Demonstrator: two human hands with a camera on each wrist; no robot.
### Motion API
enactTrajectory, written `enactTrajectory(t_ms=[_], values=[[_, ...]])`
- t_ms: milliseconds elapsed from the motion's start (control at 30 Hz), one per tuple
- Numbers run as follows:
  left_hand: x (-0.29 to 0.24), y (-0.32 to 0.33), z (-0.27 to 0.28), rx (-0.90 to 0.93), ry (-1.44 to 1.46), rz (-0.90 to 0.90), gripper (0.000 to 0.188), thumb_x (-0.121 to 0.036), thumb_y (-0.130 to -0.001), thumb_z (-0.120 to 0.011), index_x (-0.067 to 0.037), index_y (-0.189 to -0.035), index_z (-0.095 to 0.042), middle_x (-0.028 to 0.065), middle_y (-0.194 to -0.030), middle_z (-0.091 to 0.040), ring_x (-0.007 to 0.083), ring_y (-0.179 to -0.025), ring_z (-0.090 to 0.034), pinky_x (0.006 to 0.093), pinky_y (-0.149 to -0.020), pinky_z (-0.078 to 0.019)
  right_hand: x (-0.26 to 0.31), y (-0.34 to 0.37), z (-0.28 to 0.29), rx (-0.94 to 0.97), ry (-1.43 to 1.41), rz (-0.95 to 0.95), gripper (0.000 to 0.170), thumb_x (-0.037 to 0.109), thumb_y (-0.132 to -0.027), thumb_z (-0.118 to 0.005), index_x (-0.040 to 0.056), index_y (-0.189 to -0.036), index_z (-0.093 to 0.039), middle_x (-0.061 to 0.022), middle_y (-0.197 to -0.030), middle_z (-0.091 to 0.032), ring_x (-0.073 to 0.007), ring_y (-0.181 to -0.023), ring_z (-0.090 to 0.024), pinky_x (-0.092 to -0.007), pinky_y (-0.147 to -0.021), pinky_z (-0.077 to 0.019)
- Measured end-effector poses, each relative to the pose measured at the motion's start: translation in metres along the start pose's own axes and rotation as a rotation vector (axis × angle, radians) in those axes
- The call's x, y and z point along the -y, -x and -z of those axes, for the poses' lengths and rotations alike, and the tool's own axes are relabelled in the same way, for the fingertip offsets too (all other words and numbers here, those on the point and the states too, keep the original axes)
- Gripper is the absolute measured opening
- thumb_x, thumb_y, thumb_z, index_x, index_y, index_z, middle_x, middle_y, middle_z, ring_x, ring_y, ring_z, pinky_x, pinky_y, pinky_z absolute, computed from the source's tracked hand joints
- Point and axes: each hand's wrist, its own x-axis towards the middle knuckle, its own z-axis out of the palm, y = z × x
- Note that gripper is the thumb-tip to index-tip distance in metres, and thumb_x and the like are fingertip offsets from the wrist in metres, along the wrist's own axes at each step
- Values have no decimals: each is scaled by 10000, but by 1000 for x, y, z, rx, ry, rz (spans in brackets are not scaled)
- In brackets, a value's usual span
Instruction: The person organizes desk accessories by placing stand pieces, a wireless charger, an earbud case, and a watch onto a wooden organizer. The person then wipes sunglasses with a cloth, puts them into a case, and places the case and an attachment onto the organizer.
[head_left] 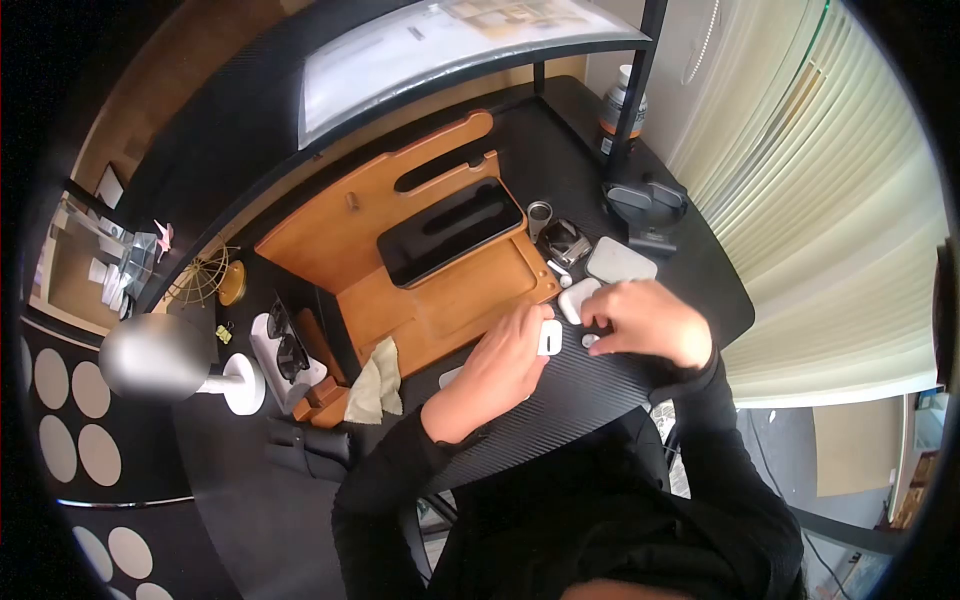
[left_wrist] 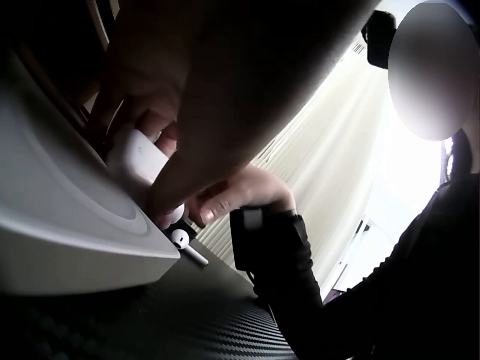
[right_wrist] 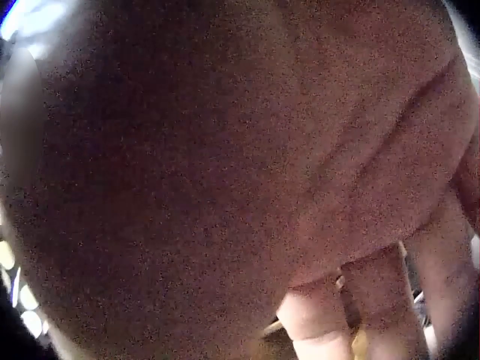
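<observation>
My left hand (head_left: 493, 365) grips a white earbud case (head_left: 550, 338) above the front of the desk; its fingers wrap the case (left_wrist: 139, 159) in the left wrist view. To its right, my right hand (head_left: 645, 322) reaches down with bent fingers, thumb tip right at a white earbud (head_left: 590, 341). That earbud (left_wrist: 193, 250) lies on the dark ribbed surface in the left wrist view, just below the right fingers. A second white rounded case (head_left: 577, 300) sits against the right fingertips. Mostly palm (right_wrist: 247, 165) fills the right wrist view, hiding the fingertips.
A wooden organizer (head_left: 430, 325) bearing a black phone (head_left: 450, 232) stands ahead. Beside it are another earbud (head_left: 561, 277), a watch (head_left: 566, 243) and a pale rounded pad (head_left: 621, 261). Leftward lie a cloth (head_left: 376, 382), sunglasses (head_left: 288, 342) and a white lamp (head_left: 240, 384).
</observation>
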Motion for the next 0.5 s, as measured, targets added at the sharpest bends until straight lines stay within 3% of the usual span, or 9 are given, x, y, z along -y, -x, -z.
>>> enactTrajectory(t_ms=[100,133,200,233,300,400,500], values=[[5,-2,-4,-113,222,-3,516,-6,-846,-657,-12,-1311,-433,166,-1184,-541,294,-1101,-575,406,-924,-458,14,10,-15,-62,227,14,252,204,-740,-787,62,-920,-682,-86,-916,-687,-296,-850,-680,-396,-724,-531],[10,-2,-7,-115,223,-4,516,-6,-846,-657,-12,-1311,-433,166,-1184,-541,294,-1101,-575,406,-924,-458,15,12,-20,-98,253,30,245,198,-747,-778,57,-922,-681,-90,-943,-684,-299,-855,-679,-400,-730,-535],[24,-3,-9,-15,548,149,426,-51,-902,-612,-37,-1308,-484,95,-1163,-558,172,-1035,-570,322,-875,-472,15,13,-25,-80,263,49,229,187,-756,-767,53,-919,-678,-93,-956,-678,-299,-857,-678,-398,-728,-536],[22,-5,-4,-17,547,146,426,-51,-902,-612,-37,-1308,-484,95,-1163,-558,172,-1035,-570,322,-875,-472,14,12,-26,-63,271,67,214,177,-765,-757,49,-916,-675,-96,-969,-673,-298,-858,-677,-397,-727,-538],[16,-9,7,93,966,467,311,-127,-955,-578,-62,-1257,-542,38,-1093,-564,92,-973,-542,245,-806,-471,9,9,-27,-95,244,74,196,167,-771,-748,48,-904,-669,-104,-944,-671,-301,-845,-676,-397,-719,-536],[24,-8,2,37,1025,462,250,-153,-985,-548,-72,-1220,-557,26,-1035,-588,75,-904,-563,213,-743,-465,16,2,1,-92,45,85,154,133,-789,-721,43,-886,-642,-125,-863,-660,-314,-806,-670,-400,-695,-526],[32,-10,1,57,1113,428,201,-162,-1004,-539,-71,-1182,-562,34,-1012,-596,88,-860,-579,219,-713,-466,5,-23,13,-304,-56,222,109,79,-798,-686,27,-882,-642,-144,-822,-658,-335,-798,-667,-410,-698,-525]])
